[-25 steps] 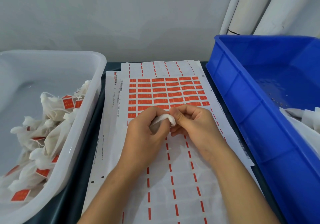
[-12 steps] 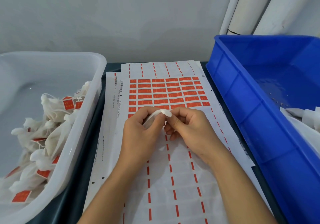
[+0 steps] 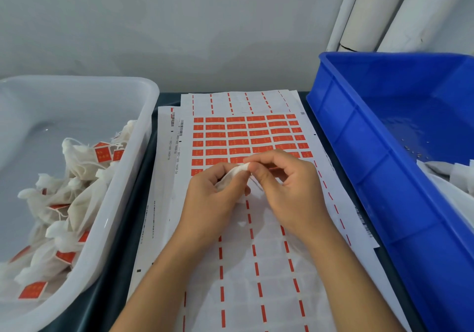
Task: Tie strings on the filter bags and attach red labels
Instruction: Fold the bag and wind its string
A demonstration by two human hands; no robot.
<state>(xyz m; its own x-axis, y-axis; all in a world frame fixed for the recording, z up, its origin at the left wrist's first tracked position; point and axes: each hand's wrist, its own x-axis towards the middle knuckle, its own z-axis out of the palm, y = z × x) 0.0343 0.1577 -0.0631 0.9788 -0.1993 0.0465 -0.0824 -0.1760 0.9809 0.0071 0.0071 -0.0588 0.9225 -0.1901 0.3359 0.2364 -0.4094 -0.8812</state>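
Left hand [image 3: 214,198] fingers curled round white filter bag [image 3: 237,175], right hand [image 3: 287,188] fingertips pinching its gathered top, red labels [image 3: 246,137] just beyond the fingers

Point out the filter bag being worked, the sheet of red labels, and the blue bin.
filter bag [image 3: 241,171], head view, gathered white top between both hands
sheet of red labels [image 3: 246,134], head view, middle of red block
blue bin [image 3: 364,178], head view, near side wall
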